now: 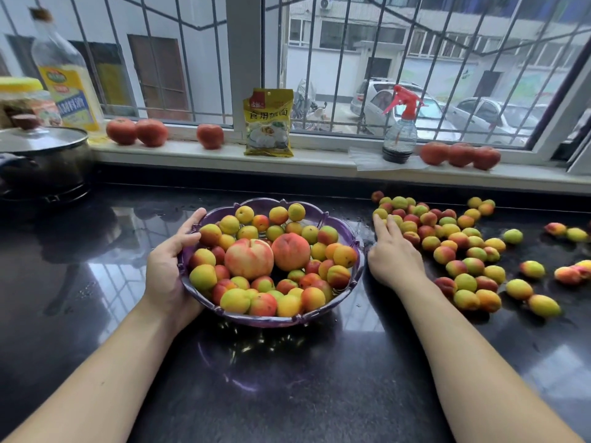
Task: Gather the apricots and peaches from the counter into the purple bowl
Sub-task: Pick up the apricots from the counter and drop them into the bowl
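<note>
The left hand [174, 263] holds the left rim of the purple bowl [348, 233], with its fingers curled over the edge and the palm under the side. The right hand [391, 254] lies flat on the dark tabletop [303, 378] just right of the bowl, with its fingers straight and holding nothing. Its fingertips [380, 222] touch the near edge of a big pile of loose apricots [454, 244]. The bowl sits in the middle of the tabletop and is nearly full. It has lots of small yellow, green and red apricots in it, and two big peaches [249, 259] lie side by side on top. The loose pile spreads out to the right, and a few more little fruits [566, 233] lie apart near the right edge. Behind, on the white window sill [319, 161], stand red tomatoes [136, 132], a yellow packet [268, 123] and a spray bottle [401, 132] with a red top. At the far left are a dark pot [41, 167] with a glass lid, a jar with a yellow lid [20, 86] and a big oil bottle [67, 78].
</note>
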Demonstrator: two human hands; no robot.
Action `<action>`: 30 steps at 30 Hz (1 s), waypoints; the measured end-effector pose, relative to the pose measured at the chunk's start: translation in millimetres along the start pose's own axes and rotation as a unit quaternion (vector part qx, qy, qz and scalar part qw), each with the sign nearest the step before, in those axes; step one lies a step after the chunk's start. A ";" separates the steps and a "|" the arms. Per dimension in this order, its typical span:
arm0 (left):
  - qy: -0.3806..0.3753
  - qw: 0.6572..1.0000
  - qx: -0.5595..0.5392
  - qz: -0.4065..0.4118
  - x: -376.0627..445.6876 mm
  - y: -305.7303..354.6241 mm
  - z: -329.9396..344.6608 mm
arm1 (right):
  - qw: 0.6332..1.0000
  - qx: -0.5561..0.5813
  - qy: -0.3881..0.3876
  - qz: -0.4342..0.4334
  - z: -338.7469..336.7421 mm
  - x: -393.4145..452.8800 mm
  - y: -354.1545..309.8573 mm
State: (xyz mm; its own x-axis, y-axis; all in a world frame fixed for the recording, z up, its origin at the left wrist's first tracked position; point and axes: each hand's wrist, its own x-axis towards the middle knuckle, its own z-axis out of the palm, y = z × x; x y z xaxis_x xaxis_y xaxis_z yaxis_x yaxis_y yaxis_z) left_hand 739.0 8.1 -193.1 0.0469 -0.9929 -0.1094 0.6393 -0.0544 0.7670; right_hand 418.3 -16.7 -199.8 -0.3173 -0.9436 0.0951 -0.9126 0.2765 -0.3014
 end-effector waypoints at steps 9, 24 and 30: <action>0.001 1.000 0.005 -0.001 -0.2 0.4 -1.1 | 0.987 0.047 0.155 0.015 2.1 -8.3 10.2; -0.010 1.000 -0.005 -0.001 2.3 -0.4 -1.4 | 0.914 0.379 0.064 -0.128 -46.8 -19.6 -20.5; -0.012 1.000 -0.004 -0.007 4.1 0.1 -3.5 | 0.965 0.135 0.005 -0.226 -63.3 2.1 -81.7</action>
State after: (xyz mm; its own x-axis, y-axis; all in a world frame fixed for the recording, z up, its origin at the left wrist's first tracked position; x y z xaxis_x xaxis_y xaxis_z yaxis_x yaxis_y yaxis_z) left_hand 741.9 4.4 -195.7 0.0187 -0.9943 -0.1048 0.6461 -0.0680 0.7602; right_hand 475.9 -29.7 -114.9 0.0929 -0.9545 0.2835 -0.8588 -0.2209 -0.4622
